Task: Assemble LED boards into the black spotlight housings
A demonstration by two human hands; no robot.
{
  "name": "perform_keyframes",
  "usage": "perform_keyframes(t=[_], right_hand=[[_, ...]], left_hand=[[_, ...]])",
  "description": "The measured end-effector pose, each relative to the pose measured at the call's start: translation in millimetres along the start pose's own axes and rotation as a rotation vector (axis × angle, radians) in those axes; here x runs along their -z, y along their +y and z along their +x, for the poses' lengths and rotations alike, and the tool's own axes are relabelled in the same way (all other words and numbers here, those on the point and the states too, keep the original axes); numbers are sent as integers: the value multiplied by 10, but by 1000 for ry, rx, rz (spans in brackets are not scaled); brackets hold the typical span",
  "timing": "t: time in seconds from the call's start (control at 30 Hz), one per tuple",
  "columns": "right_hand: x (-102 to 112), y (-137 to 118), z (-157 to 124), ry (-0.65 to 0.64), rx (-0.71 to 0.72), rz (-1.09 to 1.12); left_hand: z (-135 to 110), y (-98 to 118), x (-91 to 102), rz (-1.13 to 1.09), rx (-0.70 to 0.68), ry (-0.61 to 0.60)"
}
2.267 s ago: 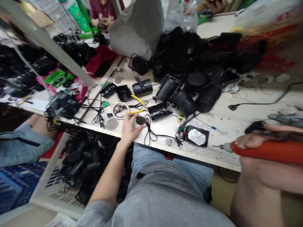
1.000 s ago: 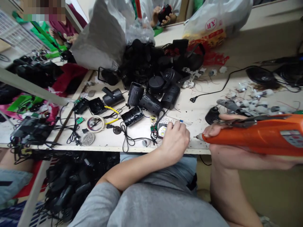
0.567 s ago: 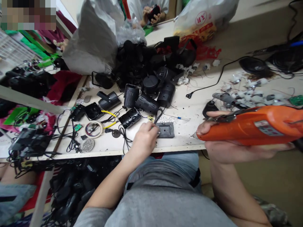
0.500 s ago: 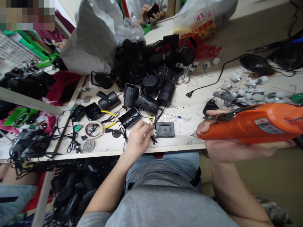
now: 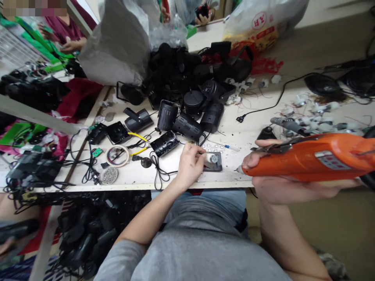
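Small cylinder: the short white-and-grey cylindrical piece point(image 5: 212, 157) had come over the dark grey rectangular plastic frame point(image 5: 217, 166); by my judgement, this brought both parts into one working spot. Whether they touched, I could not tell.
Earlier view: half a second before, a small silvery piece showed in the fingers at the frame's nine o'clock; at the earliest view, a pale octagonal lamp panel showed on a dark plate there instead.
Left hand point(image 5: 190, 164): thumb and fingers pinched the cylinder, which stuck out toward three o'clock.
Right hand point(image 5: 283, 188): wrapped around the orange power drill point(image 5: 295, 160), as before, its tip toward nine o'clock, well apart from the frame.
Bench neighbours: from the left hand, small clear round lenses point(image 5: 216, 149) lay at two o'clock, a black slotted cylindrical housing point(image 5: 164, 143) at ten, a cream tape ring point(image 5: 127, 157) at nine.
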State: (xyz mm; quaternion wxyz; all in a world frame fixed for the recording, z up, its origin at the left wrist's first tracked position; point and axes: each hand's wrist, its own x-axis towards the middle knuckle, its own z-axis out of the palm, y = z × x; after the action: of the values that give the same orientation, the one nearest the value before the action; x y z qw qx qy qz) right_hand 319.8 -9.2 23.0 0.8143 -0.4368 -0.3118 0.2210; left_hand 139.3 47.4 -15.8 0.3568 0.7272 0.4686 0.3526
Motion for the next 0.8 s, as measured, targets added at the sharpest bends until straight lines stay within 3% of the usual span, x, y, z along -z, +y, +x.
perform_keyframes(t=[0.2, 0.4, 0.57, 0.8], right_hand=[[-2, -14, -17, -59, -1, -37], [-9, -34, -43, -143, 1, 30], [-10, -36, -46, -107, 1, 65], [11, -37, -77, -184, -28, 160]], left_hand=[[-15, 37, 22, 167, -167, -62], [9, 77, 129, 294, -213, -274], [97, 89, 265, 254, -243, -435], [146, 67, 213, 195, -220, -389]])
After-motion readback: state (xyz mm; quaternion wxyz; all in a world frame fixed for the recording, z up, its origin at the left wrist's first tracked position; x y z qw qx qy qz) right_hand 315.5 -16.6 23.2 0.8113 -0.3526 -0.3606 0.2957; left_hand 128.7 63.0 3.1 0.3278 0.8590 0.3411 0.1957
